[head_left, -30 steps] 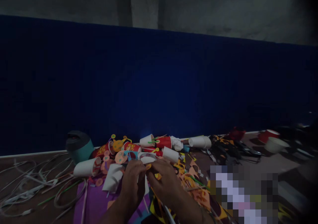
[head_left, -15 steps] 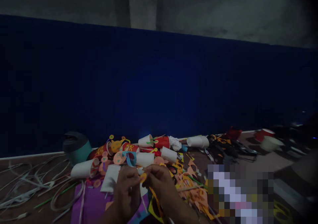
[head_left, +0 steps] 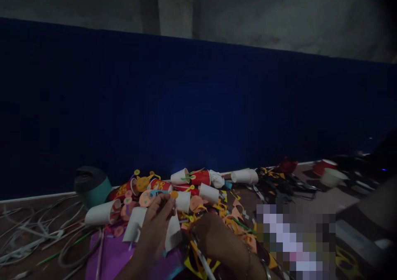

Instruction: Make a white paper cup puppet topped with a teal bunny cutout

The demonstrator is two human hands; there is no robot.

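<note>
My left hand point(head_left: 159, 216) pinches a small orange disc point(head_left: 174, 194) between thumb and fingertips, in front of the white cups. My right hand point(head_left: 211, 232) is lower and to the right, over the paper scraps, its fingers turned down and mostly hidden; what it holds, if anything, cannot be made out. A white strip point(head_left: 203, 259) lies just below it. Purple paper point(head_left: 119, 253) and a white sheet point(head_left: 135, 225) lie beneath and left of my left hand. Orange and yellow cut scraps point(head_left: 238, 224) surround my right hand.
A teal and black container point(head_left: 96, 189) stands at the left behind a tipped white cup point(head_left: 101, 214). Pale cords point(head_left: 27, 234) tangle at far left. Red cups point(head_left: 201, 178) and white cups line the blue wall point(head_left: 198, 106). A pale bowl point(head_left: 331, 177) sits at right.
My hands have moved apart. The left has risen slightly with the orange disc, and the right has left it and turned down over the scraps. The view has shifted slightly.
</note>
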